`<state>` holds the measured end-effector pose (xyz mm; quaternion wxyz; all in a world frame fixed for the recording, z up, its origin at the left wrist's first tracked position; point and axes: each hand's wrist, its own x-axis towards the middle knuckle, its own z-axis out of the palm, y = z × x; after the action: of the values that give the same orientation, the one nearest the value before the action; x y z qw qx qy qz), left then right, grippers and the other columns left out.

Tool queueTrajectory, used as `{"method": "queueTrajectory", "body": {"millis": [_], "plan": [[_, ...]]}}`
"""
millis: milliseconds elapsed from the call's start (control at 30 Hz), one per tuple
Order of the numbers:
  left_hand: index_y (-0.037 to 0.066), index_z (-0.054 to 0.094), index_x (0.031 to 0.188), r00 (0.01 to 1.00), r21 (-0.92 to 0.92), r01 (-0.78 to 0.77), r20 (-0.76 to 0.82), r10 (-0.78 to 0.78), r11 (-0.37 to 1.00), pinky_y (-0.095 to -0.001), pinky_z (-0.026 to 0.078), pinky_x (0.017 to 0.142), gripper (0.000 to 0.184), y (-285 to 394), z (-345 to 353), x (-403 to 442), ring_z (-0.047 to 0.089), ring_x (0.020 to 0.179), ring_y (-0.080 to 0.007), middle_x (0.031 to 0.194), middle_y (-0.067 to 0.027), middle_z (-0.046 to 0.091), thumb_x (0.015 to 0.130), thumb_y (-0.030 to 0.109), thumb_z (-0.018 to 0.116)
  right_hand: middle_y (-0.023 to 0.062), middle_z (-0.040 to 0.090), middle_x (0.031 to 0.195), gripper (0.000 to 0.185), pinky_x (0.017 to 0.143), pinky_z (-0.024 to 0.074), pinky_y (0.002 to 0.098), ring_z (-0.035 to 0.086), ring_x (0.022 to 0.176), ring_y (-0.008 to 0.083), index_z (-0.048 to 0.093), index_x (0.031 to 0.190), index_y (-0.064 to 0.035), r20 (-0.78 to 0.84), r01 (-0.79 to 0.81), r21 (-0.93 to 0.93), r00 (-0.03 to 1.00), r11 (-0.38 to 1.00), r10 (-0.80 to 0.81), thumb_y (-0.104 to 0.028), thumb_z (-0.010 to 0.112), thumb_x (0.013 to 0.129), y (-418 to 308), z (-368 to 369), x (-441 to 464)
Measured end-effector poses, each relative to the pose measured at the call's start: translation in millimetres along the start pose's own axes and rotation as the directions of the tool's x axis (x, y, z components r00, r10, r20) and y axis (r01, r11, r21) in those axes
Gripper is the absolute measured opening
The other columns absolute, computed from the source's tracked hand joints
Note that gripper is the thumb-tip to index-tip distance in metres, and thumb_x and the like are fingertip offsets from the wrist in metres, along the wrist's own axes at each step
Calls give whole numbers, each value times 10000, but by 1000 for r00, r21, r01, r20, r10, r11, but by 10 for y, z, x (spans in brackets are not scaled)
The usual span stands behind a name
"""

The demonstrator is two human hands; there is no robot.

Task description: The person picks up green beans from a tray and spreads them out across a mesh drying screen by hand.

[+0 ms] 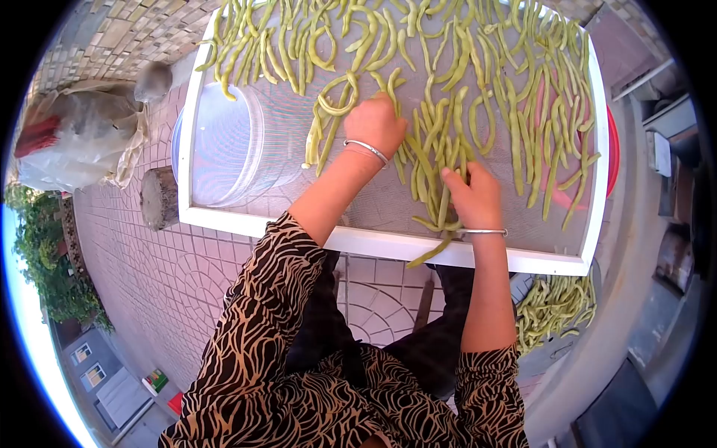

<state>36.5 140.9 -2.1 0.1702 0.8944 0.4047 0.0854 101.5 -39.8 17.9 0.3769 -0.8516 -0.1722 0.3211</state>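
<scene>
My left hand [376, 125], a bracelet at its wrist, is closed with its knuckles up at the middle of a white-framed mesh screen [299, 168]. Green beans [349, 93] stick out around it; its fingertips are hidden. Lower and to the right, my right hand [474, 196], also with a bracelet, is closed around part of a loose bunch of green beans [433, 149]. One bean [432, 252] from this bunch hangs over the near edge of the frame. Long green beans [549, 112] lie in rows over the far and right parts of the mesh.
Below the screen's right corner is a heap of green beans [556, 306]. A clear round tub [224, 142] shows under the mesh at left, and a red rim [613, 149] at right. Left stand a log stump [158, 198] and a plastic-wrapped bundle [82, 134] on paving [134, 254].
</scene>
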Motion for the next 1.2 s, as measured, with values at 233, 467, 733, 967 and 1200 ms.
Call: {"method": "queueTrajectory", "body": {"millis": [233,467,733,967,1200], "plan": [[41,602,690,998,-67,28,-51,-32,997,-431,472,590,75,-224,21,85,584,642,-365,664,-176,602,633,79,573,237,593,766,293,672,446,430,576,746,396,540,799,41,20,-20,1,1000,1000,20,-239,614,752,19,-52,-6],[-3,631,774,999,-446,16,42,3,895,-315,482,588,153,-107,-137,150,605,605,-218,684,-117,632,646,80,631,250,596,776,298,684,448,447,573,757,414,542,807,43,13,-17,-50,1000,999,17,-243,606,749,0,-52,-13],[-1,617,847,980,-267,-163,69,188,950,-307,477,591,204,-58,49,76,596,611,-204,665,-105,608,658,66,652,255,596,792,310,693,445,449,574,770,413,548,801,45,15,-5,-49,1000,999,6,-257,591,749,-71,-76,-43],[7,607,851,978,-357,-205,-50,201,911,-338,471,572,199,2,-9,2,591,607,-256,679,-128,602,671,69,663,249,596,779,292,698,442,444,570,773,417,548,803,50,5,-33,26,999,999,32,-235,579,745,6,-72,-10],[25,578,814,965,-245,-220,83,247,944,-347,466,551,237,272,158,-148,583,587,-278,642,-121,587,634,122,697,163,586,669,225,544,459,360,577,557,245,564,792,49,91,-222,224,974,949,207,-171,544,753,-126,-226,-11]]}}
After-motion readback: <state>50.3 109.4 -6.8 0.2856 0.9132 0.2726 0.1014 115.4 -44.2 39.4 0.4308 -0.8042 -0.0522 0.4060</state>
